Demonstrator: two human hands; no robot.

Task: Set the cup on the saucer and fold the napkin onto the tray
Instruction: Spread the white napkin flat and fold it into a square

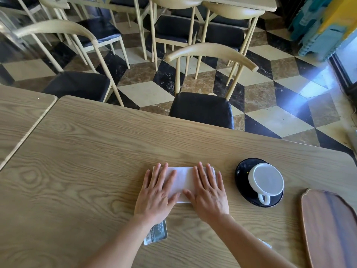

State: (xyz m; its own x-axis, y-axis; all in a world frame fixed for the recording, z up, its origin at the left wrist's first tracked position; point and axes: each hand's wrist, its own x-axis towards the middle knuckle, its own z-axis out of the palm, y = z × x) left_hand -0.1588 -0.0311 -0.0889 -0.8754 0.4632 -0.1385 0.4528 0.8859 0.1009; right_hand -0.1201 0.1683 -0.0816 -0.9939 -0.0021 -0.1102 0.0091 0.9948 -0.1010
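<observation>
- Worktop [96, 161] risk first: its wood surface looks smooth, so the napkin [183, 179] could skid under a sideways push and the crease would come out crooked. One main worktop carries everything; a second one abuts it far to the left of the fingers.
- Tray [328, 225] is the goal and it sits well apart, to the right of the right hand [209, 196], past the crockery. Carrying the folded paper over could let the layers spring open unless they are pinched together. One tray, bare.
- Saucer [242, 182] lies near the right hand's little finger, between that hand and the tray. A careless sweep toward the tray might clip it. One saucer, dark.
- Cup [267, 181] already stands on the saucer, handle toward the person, so that step looks finished; a knock would tip it off. One cup, white.
- Napkin is a white rectangle, flat under both palms. Fingers [160, 176] of the left hand [154, 196] and of the right are spread and pressed down, gripping nothing. Uneven pressure would leave the edges misaligned. One napkin.
- Packet [156, 234], printed and small, lies beneath the left wrist, behind the fingers; an arm drawn back could drag it off the edge. One packet.
- Hands: two.
</observation>
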